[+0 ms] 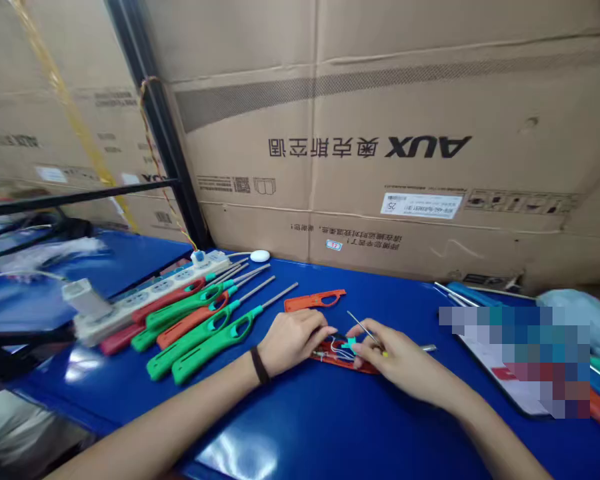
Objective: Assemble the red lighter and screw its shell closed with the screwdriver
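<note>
An orange-red lighter half-shell [337, 361] lies on the blue table between my hands, with white wires [336, 347] and small parts inside it. My left hand [293, 340], a dark band at its wrist, has thumb and fingers closed at the shell's left end; what they pinch is mostly hidden. In my right hand [393, 353] is a thin screwdriver [363, 325], its shaft pointing up and left. The fingertips of that hand also touch a teal trigger piece [349, 343] over the shell. Just behind, another orange half-shell [300, 303] with a loop rests on the table.
Several assembled long-necked lighters [215, 340] in green, red and orange lie at left, beside a white power strip [155, 290] with a plugged-in adapter [85, 298]. Cardboard [355, 87] walls the back. A partly blurred panel [510, 367] and plastic bag [575, 320] are at right.
</note>
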